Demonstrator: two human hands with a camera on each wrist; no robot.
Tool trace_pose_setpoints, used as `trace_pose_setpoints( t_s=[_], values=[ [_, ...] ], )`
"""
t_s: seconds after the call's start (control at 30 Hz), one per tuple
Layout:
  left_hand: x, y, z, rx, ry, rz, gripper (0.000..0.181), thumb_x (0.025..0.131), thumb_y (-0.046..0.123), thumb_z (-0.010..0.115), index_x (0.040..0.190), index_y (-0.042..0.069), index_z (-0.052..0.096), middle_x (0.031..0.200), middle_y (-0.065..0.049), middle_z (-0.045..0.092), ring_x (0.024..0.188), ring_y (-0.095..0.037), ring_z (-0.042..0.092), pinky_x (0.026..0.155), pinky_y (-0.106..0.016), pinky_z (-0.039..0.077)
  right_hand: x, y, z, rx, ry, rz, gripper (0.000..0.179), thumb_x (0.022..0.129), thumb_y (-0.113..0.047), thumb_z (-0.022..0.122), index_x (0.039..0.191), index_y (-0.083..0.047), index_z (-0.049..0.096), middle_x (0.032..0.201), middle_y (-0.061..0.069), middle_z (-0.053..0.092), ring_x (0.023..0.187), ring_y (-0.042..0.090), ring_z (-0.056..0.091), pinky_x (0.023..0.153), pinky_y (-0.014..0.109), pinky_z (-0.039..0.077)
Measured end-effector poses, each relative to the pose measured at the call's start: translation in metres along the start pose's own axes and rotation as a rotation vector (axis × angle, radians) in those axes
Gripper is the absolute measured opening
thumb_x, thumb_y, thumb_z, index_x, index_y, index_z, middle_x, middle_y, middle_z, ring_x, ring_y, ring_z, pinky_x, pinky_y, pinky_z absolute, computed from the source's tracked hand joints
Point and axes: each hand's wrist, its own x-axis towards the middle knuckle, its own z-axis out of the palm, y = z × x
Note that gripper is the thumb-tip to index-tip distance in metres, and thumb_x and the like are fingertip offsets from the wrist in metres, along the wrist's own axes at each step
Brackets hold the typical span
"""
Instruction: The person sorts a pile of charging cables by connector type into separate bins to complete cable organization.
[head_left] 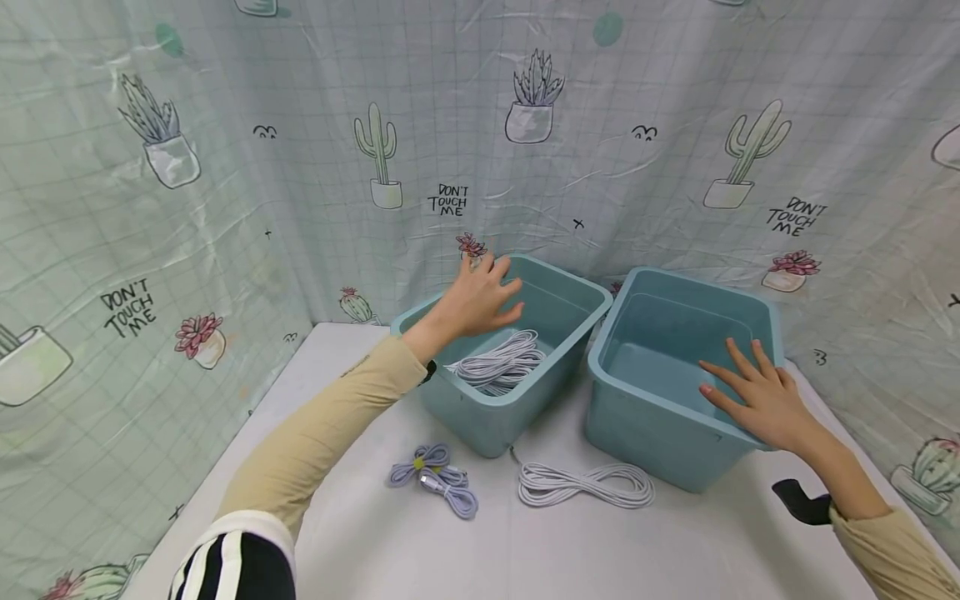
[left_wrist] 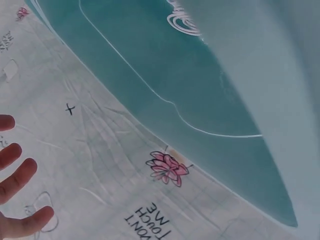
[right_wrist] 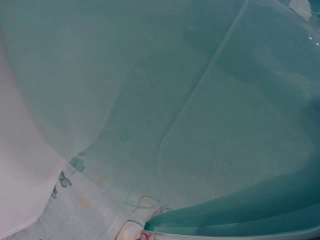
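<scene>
- Cable bundle [head_left: 504,363], white: lies inside the left bin [head_left: 480,423], toward its near side; white loops also show within the bin in the left wrist view.
- Cable coil [head_left: 588,485], white: lies on the counter [head_left: 420,558] in front of the two bins, in a figure-eight shape; one end runs toward the near corner of the left bin.
- Cable pair, pale lilac: lies on the counter in front of the left bin; the first bundle [head_left: 431,455] carries a yellow tie [head_left: 418,463]; the second bundle [head_left: 460,498] lies against it, with a connector exposed.
- Left hand [head_left: 482,297]: positioned above the left bin; grip wide, fingers parted and slightly bent.
- Right hand [head_left: 765,404]: positioned over the near right rim of the right bin [head_left: 660,442]; grip wide, fingers spread; contact with the rim cannot be determined.
- Bins, both blue-green: stand just beside each other on the counter, open side up; patterned curtain [head_left: 300,208] hangs behind, printed with cacti and lettering.
</scene>
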Motion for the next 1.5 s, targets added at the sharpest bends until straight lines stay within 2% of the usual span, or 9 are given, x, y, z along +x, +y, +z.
trace_pose_setpoints(
  t_s=[0.2, 0.37, 0.53, 0.8, 0.97, 1.1, 1.3, 1.5],
  values=[
    [-0.014, 0.011, -0.011, -0.051, 0.014, 0.040, 0.029, 0.088, 0.037, 0.045, 0.102, 0.016, 0.061, 0.099, -0.009, 0.050, 0.086, -0.026, 0.047, 0.079, -0.054, 0.042, -0.001, -0.002, -0.002, 0.004, 0.005, 0.004, 0.056, 0.091, -0.042, 0.040, 0.133, -0.004, 0.038, 0.147, 0.025, 0.001, 0.132, 0.044, -0.017, 0.087, 0.070, 0.009],
    [-0.027, 0.022, -0.012, -0.087, 0.016, 0.089, 0.028, 0.088, 0.037, 0.045, 0.101, 0.018, 0.060, 0.098, -0.006, 0.051, 0.085, -0.023, 0.046, 0.074, -0.046, 0.041, -0.002, -0.002, -0.001, 0.006, 0.004, 0.007, 0.057, 0.091, -0.042, 0.039, 0.133, -0.004, 0.039, 0.147, 0.025, 0.001, 0.132, 0.044, -0.017, 0.087, 0.070, 0.009],
    [-0.040, 0.032, -0.013, -0.099, 0.030, 0.138, 0.026, 0.087, 0.037, 0.047, 0.101, 0.019, 0.060, 0.096, -0.003, 0.051, 0.086, -0.020, 0.046, 0.075, -0.044, 0.040, -0.003, 0.000, 0.000, 0.005, 0.002, 0.009, 0.057, 0.091, -0.042, 0.040, 0.134, -0.004, 0.038, 0.147, 0.024, 0.000, 0.132, 0.043, -0.018, 0.087, 0.070, 0.009],
    [-0.053, 0.054, -0.017, -0.075, 0.167, 0.245, 0.024, 0.085, 0.039, 0.048, 0.098, 0.022, 0.059, 0.093, 0.000, 0.053, 0.081, -0.017, 0.048, 0.071, -0.038, 0.041, -0.004, 0.001, 0.002, 0.001, 0.021, -0.003, 0.056, 0.091, -0.041, 0.040, 0.133, -0.005, 0.038, 0.147, 0.024, 0.001, 0.132, 0.042, -0.018, 0.087, 0.070, 0.009],
    [-0.059, 0.072, -0.017, -0.049, 0.203, 0.307, 0.029, 0.084, 0.042, 0.047, 0.103, 0.024, 0.060, 0.096, 0.000, 0.055, 0.082, -0.016, 0.051, 0.070, -0.034, 0.043, -0.005, 0.001, 0.002, -0.004, 0.029, -0.007, 0.055, 0.091, -0.041, 0.040, 0.134, -0.006, 0.038, 0.147, 0.024, 0.001, 0.132, 0.042, -0.018, 0.087, 0.070, 0.010],
    [-0.064, 0.086, -0.017, -0.029, 0.199, 0.357, 0.033, 0.084, 0.043, 0.046, 0.107, 0.024, 0.060, 0.100, 0.000, 0.056, 0.085, -0.017, 0.053, 0.073, -0.034, 0.044, -0.005, 0.000, 0.002, 0.000, 0.020, -0.002, 0.056, 0.091, -0.041, 0.040, 0.134, -0.005, 0.038, 0.147, 0.024, 0.000, 0.132, 0.042, -0.018, 0.087, 0.070, 0.010],
    [-0.071, 0.104, -0.014, -0.061, 0.162, 0.443, 0.030, 0.086, 0.040, 0.044, 0.108, 0.024, 0.056, 0.107, 0.001, 0.055, 0.098, -0.019, 0.050, 0.086, -0.039, 0.042, -0.003, -0.002, 0.001, 0.004, 0.012, 0.001, 0.056, 0.091, -0.041, 0.040, 0.133, -0.004, 0.039, 0.147, 0.025, 0.001, 0.132, 0.043, -0.018, 0.087, 0.071, 0.009],
    [-0.079, 0.123, -0.007, -0.001, 0.123, 0.520, 0.032, 0.087, 0.041, 0.040, 0.112, 0.024, 0.052, 0.109, 0.003, 0.053, 0.099, -0.018, 0.048, 0.088, -0.038, 0.039, -0.003, -0.002, 0.001, -0.002, 0.014, -0.001, 0.056, 0.091, -0.041, 0.040, 0.133, -0.004, 0.039, 0.147, 0.025, 0.001, 0.132, 0.043, -0.018, 0.087, 0.071, 0.009]
  ],
)
